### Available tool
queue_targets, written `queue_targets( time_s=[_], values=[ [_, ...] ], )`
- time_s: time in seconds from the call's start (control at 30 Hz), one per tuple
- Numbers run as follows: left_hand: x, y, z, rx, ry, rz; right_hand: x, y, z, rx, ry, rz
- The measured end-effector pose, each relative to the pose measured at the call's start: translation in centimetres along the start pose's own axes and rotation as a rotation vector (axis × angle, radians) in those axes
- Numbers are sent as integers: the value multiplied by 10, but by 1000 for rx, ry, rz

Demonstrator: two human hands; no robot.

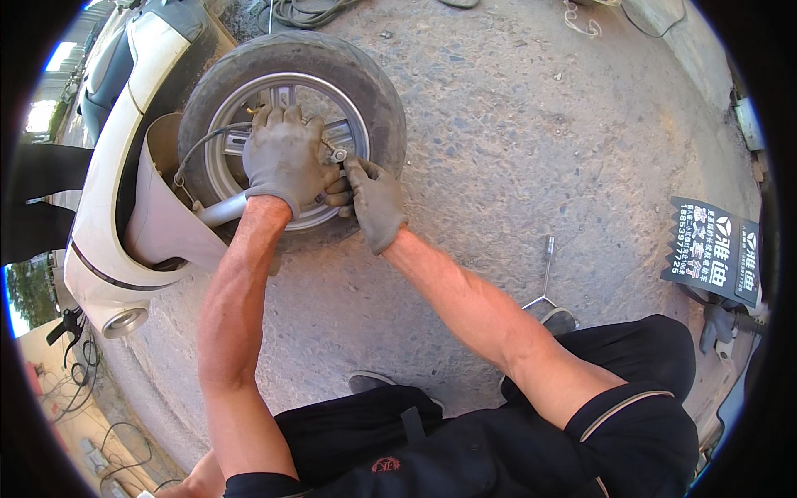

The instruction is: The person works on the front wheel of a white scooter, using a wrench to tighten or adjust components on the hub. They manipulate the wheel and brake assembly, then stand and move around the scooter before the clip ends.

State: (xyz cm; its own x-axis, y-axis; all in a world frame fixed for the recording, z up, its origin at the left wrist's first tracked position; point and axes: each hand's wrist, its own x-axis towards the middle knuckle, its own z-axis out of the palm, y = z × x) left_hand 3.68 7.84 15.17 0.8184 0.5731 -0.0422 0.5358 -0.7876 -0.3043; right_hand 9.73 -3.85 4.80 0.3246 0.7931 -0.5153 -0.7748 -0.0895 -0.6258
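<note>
A scooter's front wheel (386,118), with a black tyre and silver spoked rim, lies in front of me beside the white bodywork (103,187). My left hand (280,155), in a grey work glove, covers the wheel's hub with its fingers over the spokes; its grip is hidden. Close on its right, my gloved right hand (375,202) has its fingertips at a small metal fitting with a round bolt head (338,155). The silver fork leg (225,210) passes under my left wrist. A dark cable (208,134) curves from the fork side towards the hub.
On the concrete floor (473,143), a Y-shaped socket wrench (547,274) lies by my shoe (560,320). A dark sign with writing (710,249) stands at right. Another person's black-clad legs (47,174) are at far left. Coiled hose (305,12) lies behind the wheel.
</note>
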Motion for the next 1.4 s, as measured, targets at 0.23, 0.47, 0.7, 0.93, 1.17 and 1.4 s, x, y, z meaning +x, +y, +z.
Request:
queue_targets(
  time_s=[0.23,0.47,0.7,0.93,1.17,1.4],
  values=[
    [0,2,-6,-3,-87,-12,3,3,-4,-77,23,35],
    [-2,-3,3,-5,9,24,4,4,-2,-155,48,-80],
    [-1,0,-1,8,-13,10,17,-3,-8,-214,8,-60],
    [0,-2,-1,8,-6,17,9,-20,-15,-235,-71,-9],
    [3,-2,0,8,-35,-5,11,-14,-19,-299,-80,-130],
    [2,3,-6,7,-96,-43,13,-34,-25,-448,-165,33]
  ],
)
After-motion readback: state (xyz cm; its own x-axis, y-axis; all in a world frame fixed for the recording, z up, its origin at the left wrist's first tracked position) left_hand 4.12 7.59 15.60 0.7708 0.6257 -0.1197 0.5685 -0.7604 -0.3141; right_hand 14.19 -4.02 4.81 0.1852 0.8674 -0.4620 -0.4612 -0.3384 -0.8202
